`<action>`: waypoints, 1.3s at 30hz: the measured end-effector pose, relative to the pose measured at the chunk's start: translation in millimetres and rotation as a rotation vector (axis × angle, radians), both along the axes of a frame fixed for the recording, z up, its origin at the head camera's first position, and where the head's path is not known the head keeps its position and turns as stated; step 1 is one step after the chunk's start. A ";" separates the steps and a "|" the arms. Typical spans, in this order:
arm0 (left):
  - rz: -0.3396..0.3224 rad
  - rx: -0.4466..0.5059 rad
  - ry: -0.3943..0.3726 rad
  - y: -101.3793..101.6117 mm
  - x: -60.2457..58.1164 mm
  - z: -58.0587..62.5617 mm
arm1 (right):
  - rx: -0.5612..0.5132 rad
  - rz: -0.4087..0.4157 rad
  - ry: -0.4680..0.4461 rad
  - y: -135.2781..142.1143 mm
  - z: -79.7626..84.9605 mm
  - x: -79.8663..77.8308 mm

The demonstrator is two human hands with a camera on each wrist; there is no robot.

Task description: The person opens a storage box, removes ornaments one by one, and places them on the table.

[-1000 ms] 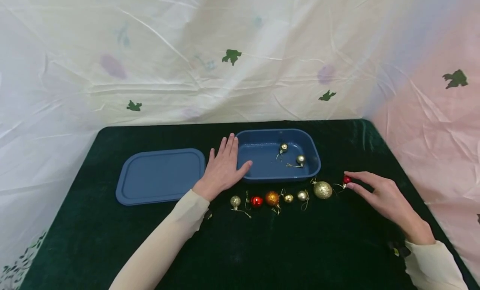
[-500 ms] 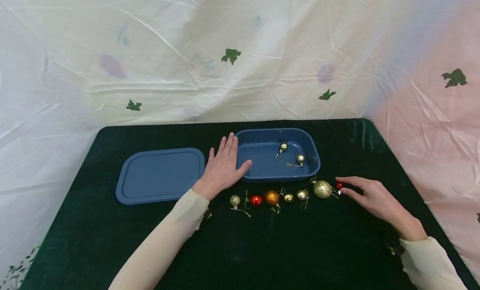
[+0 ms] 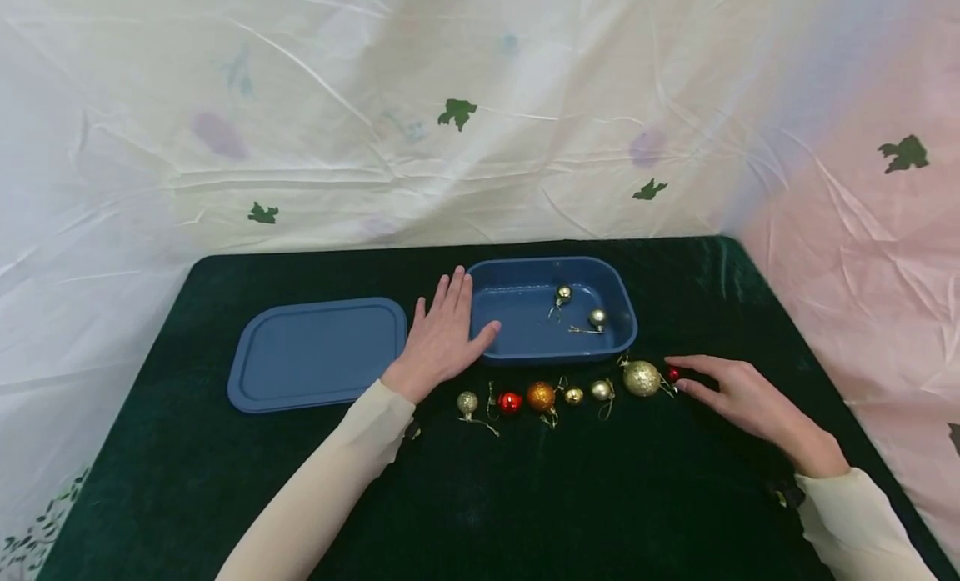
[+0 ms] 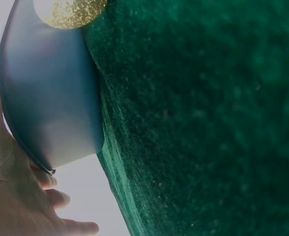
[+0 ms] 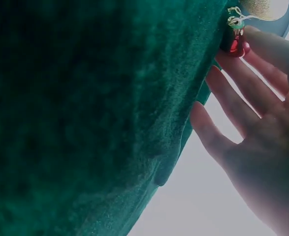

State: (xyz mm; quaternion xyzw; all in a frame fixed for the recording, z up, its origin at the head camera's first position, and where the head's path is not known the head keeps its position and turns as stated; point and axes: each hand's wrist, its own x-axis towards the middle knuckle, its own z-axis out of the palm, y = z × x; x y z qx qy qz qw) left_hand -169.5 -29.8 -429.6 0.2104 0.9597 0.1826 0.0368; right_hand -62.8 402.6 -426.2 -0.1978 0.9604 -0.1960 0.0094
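With its fingers straight, my left hand (image 3: 438, 339) rests on the left rim of a blue rectangular container (image 3: 517, 358). Two small gold baubles lie inside it, one farther back (image 3: 563, 293) and one nearer the right wall (image 3: 597, 318). To the right of the container, my right hand (image 3: 742, 398) pinches a small shiny red bauble (image 3: 673, 373) between thumb and index finger, low over the cloth. Just left of those fingertips sits a large glittery gold bauble (image 3: 642, 378). In the right wrist view the red bauble (image 5: 236, 44) shows its gold cap and string.
Left of the container lies its flat blue lid (image 3: 318, 352). A row of baubles runs before the container: pale glitter (image 3: 467, 403), red (image 3: 510, 402), orange (image 3: 541, 396), gold (image 3: 573, 395) and pale gold (image 3: 602, 389). Dark green cloth (image 3: 525, 498) covers the table.
My right hand has moved left and slightly down with the small red bauble, bringing it beside the large gold one. The left hand has stayed on the container's rim.
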 end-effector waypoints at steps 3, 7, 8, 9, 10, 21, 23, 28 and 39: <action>0.001 0.004 0.003 0.2 -0.7 0.3 | -0.009 0.001 -0.005 0.1 2.0 -0.4; 0.002 0.009 0.005 0.6 -0.9 1.2 | -0.027 -0.020 -0.015 -0.7 6.7 0.0; 0.002 0.011 0.003 0.7 -0.8 1.6 | -0.032 -0.029 -0.014 -1.2 8.3 0.1; 0.003 0.014 0.001 0.9 -0.6 2.0 | -0.036 -0.039 -0.009 -1.8 10.1 0.3; 0.003 0.017 0.000 1.0 -0.6 2.2 | -0.039 -0.050 0.000 -2.6 11.8 0.5; 0.005 0.005 -0.007 0.1 -0.3 4.8 | -0.118 -0.119 0.224 -20.1 28.3 -5.3; 0.010 0.004 -0.002 -1.1 0.0 5.0 | -0.137 -0.124 0.251 -27.0 30.7 -9.6; 0.015 0.005 0.015 -2.8 1.5 3.1 | -0.165 -0.092 0.299 -45.3 36.8 -23.2; 0.009 0.013 0.003 1.5 2.8 0.6 | -0.182 0.033 0.248 -80.2 49.9 -58.2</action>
